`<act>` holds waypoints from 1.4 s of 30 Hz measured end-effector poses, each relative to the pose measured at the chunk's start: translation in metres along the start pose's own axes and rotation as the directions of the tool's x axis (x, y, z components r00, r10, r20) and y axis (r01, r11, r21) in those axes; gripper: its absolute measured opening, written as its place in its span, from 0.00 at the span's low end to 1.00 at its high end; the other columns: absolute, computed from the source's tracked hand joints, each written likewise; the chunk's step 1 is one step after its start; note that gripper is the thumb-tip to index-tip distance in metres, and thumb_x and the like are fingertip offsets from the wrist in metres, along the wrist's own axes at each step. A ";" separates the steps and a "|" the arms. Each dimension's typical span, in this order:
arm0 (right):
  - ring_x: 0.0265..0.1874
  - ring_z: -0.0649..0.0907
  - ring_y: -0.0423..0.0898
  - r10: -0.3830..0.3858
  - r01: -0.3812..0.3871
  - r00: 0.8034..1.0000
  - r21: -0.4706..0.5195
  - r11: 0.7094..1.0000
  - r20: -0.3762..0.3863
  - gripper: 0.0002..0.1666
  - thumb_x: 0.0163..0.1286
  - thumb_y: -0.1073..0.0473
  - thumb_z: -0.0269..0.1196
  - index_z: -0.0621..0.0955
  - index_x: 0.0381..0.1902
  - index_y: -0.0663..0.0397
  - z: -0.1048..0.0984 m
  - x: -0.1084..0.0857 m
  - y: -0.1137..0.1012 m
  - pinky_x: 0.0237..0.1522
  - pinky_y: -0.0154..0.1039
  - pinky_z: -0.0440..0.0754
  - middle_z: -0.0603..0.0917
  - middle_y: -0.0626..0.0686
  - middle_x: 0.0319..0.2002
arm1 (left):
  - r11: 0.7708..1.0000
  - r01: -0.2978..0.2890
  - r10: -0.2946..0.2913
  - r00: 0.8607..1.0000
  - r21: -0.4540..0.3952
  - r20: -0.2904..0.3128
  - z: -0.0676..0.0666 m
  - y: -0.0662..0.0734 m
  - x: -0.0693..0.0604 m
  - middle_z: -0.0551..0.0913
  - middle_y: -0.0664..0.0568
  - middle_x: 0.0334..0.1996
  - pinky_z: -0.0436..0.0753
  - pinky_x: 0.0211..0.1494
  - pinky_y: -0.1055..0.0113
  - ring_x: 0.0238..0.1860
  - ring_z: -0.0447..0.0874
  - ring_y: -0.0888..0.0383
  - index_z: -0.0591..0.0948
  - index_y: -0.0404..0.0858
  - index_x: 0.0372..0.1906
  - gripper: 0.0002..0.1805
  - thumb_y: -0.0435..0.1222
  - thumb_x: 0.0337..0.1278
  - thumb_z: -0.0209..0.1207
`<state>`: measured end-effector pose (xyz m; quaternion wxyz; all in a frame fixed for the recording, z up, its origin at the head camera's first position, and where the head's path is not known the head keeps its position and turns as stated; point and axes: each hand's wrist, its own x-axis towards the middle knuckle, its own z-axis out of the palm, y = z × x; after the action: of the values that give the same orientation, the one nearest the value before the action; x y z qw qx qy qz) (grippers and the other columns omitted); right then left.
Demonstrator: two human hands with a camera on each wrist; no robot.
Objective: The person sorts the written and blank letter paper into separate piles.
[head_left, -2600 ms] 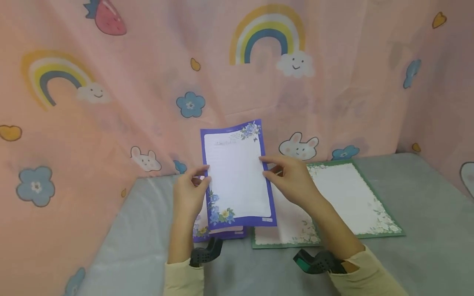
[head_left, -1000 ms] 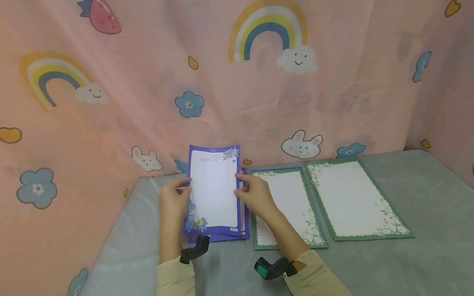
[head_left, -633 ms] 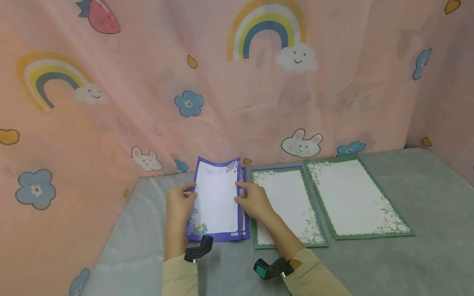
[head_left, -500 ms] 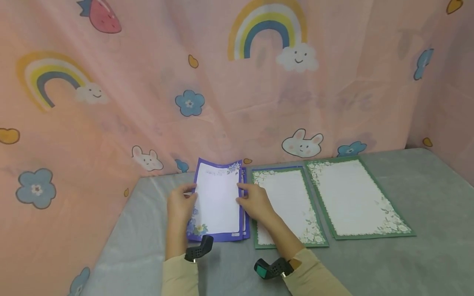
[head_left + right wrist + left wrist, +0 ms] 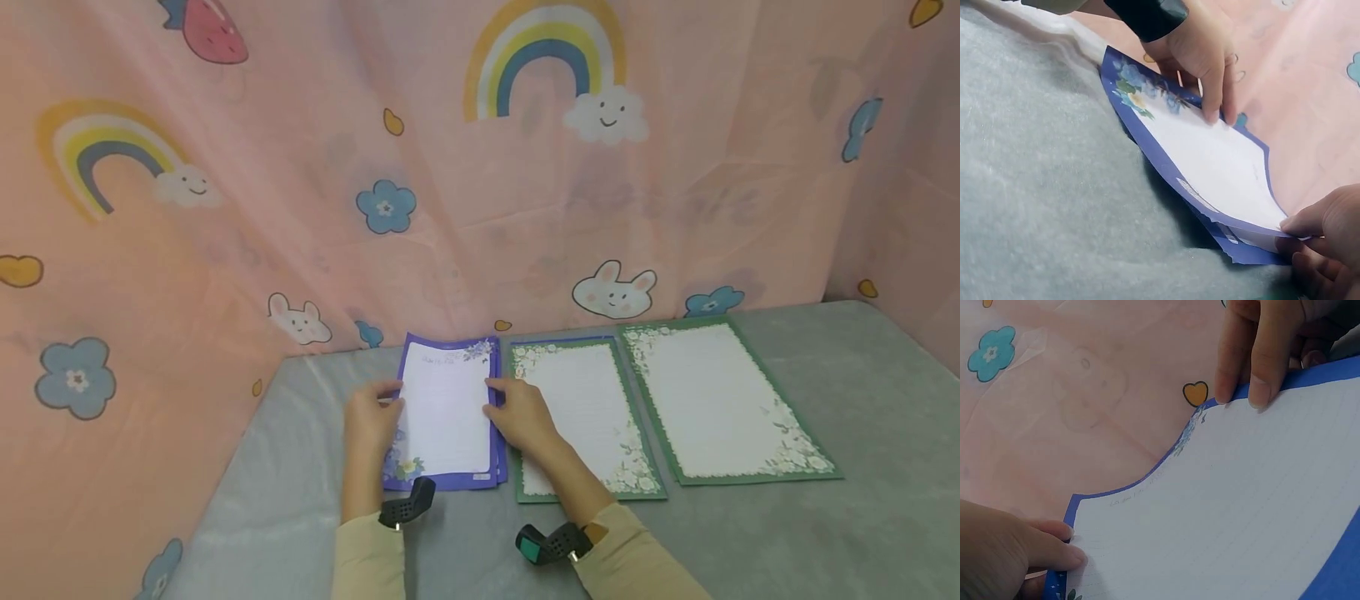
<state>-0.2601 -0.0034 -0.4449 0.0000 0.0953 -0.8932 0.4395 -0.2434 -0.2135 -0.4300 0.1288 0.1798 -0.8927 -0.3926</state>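
Purple-edged paper sits over another purple-edged sheet on the grey table, beside a green-edged sheet. From my end, I have the left hand and right hand pinching the paper's opposite side edges.

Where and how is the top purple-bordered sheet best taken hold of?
Pinch the top sheet by its long side edges, left hand from the left, right hand from the right. It sags between them, so two-sided support seems best; the gap above the sheet beneath should help.
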 end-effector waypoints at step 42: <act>0.61 0.82 0.60 0.032 -0.033 0.999 -0.095 0.995 -0.003 0.29 0.70 0.53 0.66 0.80 0.61 0.68 -0.008 -0.004 -0.009 0.64 0.54 0.79 0.83 0.65 0.59 | 0.992 0.079 -0.083 0.996 0.096 0.036 0.011 0.006 -0.004 0.82 0.37 0.61 0.77 0.66 0.44 0.64 0.80 0.39 0.82 0.35 0.59 0.20 0.38 0.66 0.61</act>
<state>-0.2554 -0.0022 -0.4329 -0.0019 0.0803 -0.9145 0.3965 -0.2450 -0.2002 -0.4333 0.0863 0.2139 -0.9046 -0.3585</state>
